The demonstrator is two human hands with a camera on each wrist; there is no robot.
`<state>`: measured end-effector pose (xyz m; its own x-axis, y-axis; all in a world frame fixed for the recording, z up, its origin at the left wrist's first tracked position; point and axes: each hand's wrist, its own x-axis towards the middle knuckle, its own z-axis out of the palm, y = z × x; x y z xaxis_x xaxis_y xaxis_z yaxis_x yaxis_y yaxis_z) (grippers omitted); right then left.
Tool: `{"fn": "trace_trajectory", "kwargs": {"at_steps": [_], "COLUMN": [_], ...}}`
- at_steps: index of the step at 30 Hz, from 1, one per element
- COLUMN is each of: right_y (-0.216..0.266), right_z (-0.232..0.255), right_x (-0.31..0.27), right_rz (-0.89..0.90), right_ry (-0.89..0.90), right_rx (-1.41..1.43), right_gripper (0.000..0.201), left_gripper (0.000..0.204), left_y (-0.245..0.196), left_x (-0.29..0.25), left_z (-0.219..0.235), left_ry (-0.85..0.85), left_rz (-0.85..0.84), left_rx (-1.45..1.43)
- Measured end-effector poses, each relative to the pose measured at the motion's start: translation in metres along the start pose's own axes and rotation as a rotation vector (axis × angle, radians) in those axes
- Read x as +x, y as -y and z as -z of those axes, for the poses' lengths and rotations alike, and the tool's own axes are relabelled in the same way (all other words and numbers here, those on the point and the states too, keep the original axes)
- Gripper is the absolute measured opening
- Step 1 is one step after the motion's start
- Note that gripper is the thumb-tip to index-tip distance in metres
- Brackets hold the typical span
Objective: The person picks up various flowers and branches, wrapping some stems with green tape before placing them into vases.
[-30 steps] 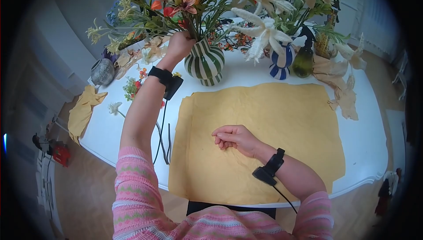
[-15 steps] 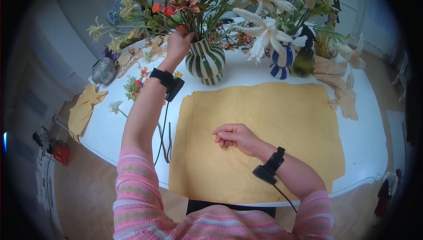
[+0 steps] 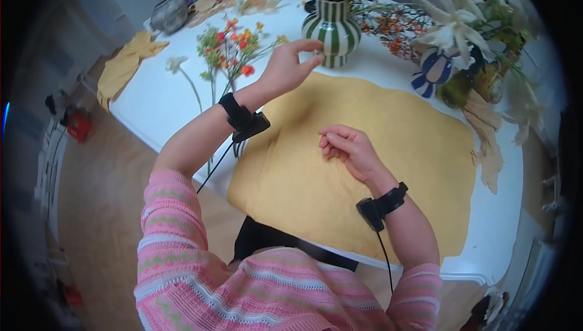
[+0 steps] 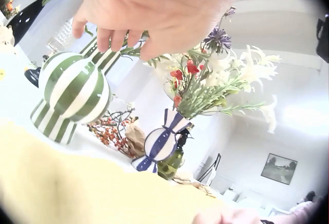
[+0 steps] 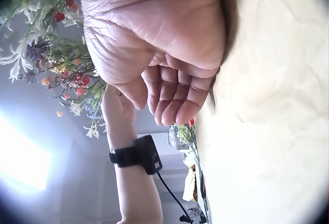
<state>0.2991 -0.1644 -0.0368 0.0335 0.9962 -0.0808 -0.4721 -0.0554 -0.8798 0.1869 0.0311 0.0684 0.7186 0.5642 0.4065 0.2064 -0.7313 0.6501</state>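
Yellow paper sheet, the biggest thing on the white table, lies flat and bare apart from the right hand, resting near its middle w/ fingers loosely curled, holding nothing. Left hand hovers over the sheet's far-left corner, fingers spread, empty, just short of the green-striped vase. Looks like a between-stems pause; next reach prob needs a stem. Loose flowers lie left of the sheet, nearest that hand. Room: sheet's near edge overhangs the table; far edge crowded by vases, blue-striped vase at far right.
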Motion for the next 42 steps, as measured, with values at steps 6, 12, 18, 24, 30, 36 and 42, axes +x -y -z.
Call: {"fn": "trace_trajectory", "kwargs": {"at_steps": [6,12,18,24,30,36,42], "right_y": [-0.001,-0.001,-0.002,-0.002,-0.003,-0.003,-0.001], "right_z": [0.0,-0.002,-0.005,-0.01,-0.018,-0.026,-0.04], "right_x": [0.001,0.001,0.001,0.002,0.003,0.005,0.013], "right_rz": [0.006,0.024,0.035,0.041,0.046,0.018,-0.045], "right_ry": [0.003,-0.006,-0.017,-0.06,-0.115,-0.15,-0.17], "right_rx": [-0.02,-0.039,-0.055,-0.082,-0.139,-0.187,-0.227], "right_gripper": [0.022,0.024,0.023,0.023,0.021,0.021,0.021], "left_gripper": [0.036,0.037,0.029,0.033,0.033,0.025,0.03], "left_y": [0.027,0.067,0.091,0.096,0.1,0.11,0.138], "left_x": [-0.071,-0.134,-0.17,-0.167,-0.144,-0.128,-0.112], "left_z": [0.029,0.082,0.11,0.1,0.087,0.085,0.091], "left_ry": [0.174,0.171,0.213,0.162,0.212,0.212,0.021], "left_rz": [0.029,0.187,0.506,0.488,0.511,0.533,0.609], "left_rx": [0.023,0.423,0.381,0.317,0.469,0.491,0.021]}}
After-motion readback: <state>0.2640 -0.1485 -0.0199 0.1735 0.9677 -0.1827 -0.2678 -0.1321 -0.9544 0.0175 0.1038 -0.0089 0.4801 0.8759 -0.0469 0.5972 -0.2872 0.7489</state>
